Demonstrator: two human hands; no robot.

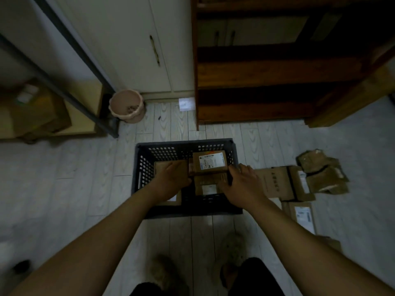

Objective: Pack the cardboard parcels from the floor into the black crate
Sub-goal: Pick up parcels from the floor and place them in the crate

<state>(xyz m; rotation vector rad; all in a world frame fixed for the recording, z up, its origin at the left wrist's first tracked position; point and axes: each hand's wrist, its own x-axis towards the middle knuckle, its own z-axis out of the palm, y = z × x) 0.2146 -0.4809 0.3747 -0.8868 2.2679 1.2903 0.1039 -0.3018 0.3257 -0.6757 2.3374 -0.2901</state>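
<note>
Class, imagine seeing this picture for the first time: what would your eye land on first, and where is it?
At the centre, the left hand and right hand hold a labelled parcel in the black crate. More cardboard parcels lie on the pale floor to the crate's right.

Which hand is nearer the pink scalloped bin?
Left. Left hand is in the left half of the black plastic crate, below the pink scalloped bin; the right hand is at its right wall, farther.
</note>
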